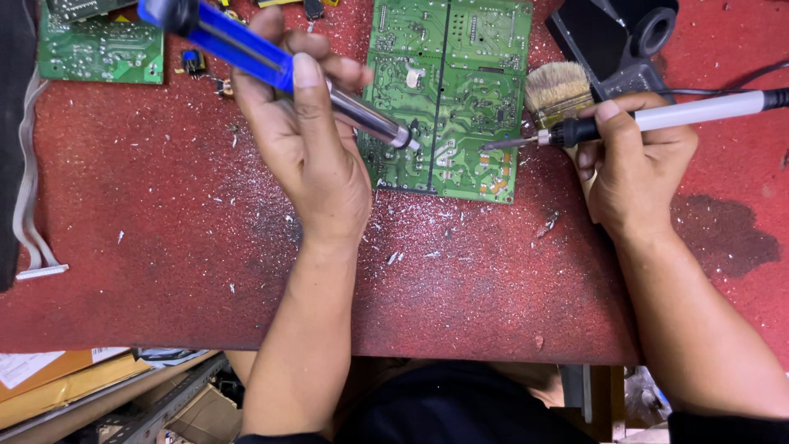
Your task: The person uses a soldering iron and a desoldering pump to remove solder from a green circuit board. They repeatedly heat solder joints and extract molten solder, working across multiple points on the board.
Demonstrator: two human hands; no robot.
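Left hand (308, 156), centre-left of frame, fingers clamped round a blue-handled desoldering pump w/ metal barrel (271, 70), nozzle touching the green rectangular circuit board (448, 90) at top centre. Right hand (633, 168), right of frame, closed on a white-bodied soldering iron w/ black grip (657, 119), tip on the board's right edge. Bristle brush (559, 90) just behind the iron. Red surface (148, 230) speckled w/ solder bits; 2nd green board (99, 49) upper left.

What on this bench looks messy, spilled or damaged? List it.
Pale flecks and crumbs are scattered over the red mat, thickest just below the green circuit board. A dark stain marks the mat beside the right hand. The board itself lies flat and shows no visible damage.
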